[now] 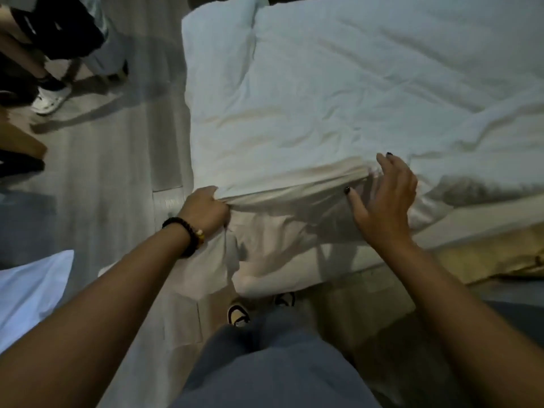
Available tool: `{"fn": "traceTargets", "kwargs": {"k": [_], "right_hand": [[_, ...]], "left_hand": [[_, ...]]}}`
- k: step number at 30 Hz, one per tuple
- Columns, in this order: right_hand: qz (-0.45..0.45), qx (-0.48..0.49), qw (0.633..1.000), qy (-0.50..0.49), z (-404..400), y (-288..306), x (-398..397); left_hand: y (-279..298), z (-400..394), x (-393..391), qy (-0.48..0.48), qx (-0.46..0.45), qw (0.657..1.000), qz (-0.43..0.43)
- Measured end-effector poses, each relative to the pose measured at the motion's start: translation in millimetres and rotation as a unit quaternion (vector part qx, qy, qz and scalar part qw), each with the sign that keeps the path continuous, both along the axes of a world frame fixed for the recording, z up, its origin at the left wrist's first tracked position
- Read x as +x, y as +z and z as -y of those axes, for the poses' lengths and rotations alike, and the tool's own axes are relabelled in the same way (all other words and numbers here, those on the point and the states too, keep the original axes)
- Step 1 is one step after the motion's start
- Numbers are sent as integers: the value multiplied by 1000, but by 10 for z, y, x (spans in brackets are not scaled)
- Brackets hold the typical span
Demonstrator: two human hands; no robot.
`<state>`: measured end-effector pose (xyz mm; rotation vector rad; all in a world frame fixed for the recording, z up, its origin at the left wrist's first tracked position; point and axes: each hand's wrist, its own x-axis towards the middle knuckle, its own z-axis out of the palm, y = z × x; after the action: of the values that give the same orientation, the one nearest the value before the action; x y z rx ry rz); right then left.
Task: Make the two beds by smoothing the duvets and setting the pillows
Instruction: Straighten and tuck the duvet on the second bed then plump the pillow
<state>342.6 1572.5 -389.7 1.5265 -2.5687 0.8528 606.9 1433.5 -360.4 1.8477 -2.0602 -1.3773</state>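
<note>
a white duvet [338, 92] covers the bed, wrinkled, its near edge folded at the bed's foot. the left hand [206, 209] grips that edge at the corner, fingers curled into the cloth. the right hand [382, 195] hovers with fingers spread over the fold beside it.

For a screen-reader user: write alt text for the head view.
The left hand grips the near corner of a wrinkled white duvet on a bed, while the right hand hovers open over its edge.
</note>
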Motion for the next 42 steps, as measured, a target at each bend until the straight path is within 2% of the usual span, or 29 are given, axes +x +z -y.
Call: {"fn": "traceTargets", "kwargs": {"k": [3, 8, 11, 14, 18, 20, 23, 28, 31, 33, 36, 37, 39, 42], "right_hand": [[51, 31, 997, 45, -203, -143, 180], [258, 145, 951, 91, -289, -202, 674], [266, 143, 944, 135, -187, -195, 1042], [255, 122, 945, 163, 62, -184, 1347], [301, 92, 947, 58, 353, -227, 1686], [313, 71, 947, 7, 482, -265, 1744], [283, 69, 956, -25, 706, -313, 1767], [236, 109, 965, -35, 1140, -110, 2105], [215, 109, 968, -75, 1217, 166, 2181], [223, 93, 961, -138, 1134, 337, 2159], [240, 40, 938, -249, 827, 515, 2126], [239, 31, 931, -273, 727, 546, 2131], [239, 36, 925, -294, 600, 557, 2190], [259, 36, 909, -324, 533, 530, 2344]], "left_hand": [[70, -47, -265, -6, 26, 999, -24], [162, -1, -538, -4, 118, 992, -32], [251, 233, -573, -9, 140, 990, 2], [264, 462, -563, -78, 130, 988, 31], [217, 637, -516, -186, 129, 972, 56], [110, 842, -435, -205, 150, 965, 59], [18, 1144, -277, -206, 180, 961, 32], [267, 1580, 44, -256, 237, 937, -10], [433, 1731, 227, -265, 317, 906, -91], [501, 1724, 365, -263, 366, 879, -157], [424, 1607, 674, -348, 317, 866, -170], [373, 1551, 789, -396, 306, 850, -166], [260, 1421, 997, -473, 278, 823, -148], [197, 1140, 1207, -530, 241, 801, -138]]}}
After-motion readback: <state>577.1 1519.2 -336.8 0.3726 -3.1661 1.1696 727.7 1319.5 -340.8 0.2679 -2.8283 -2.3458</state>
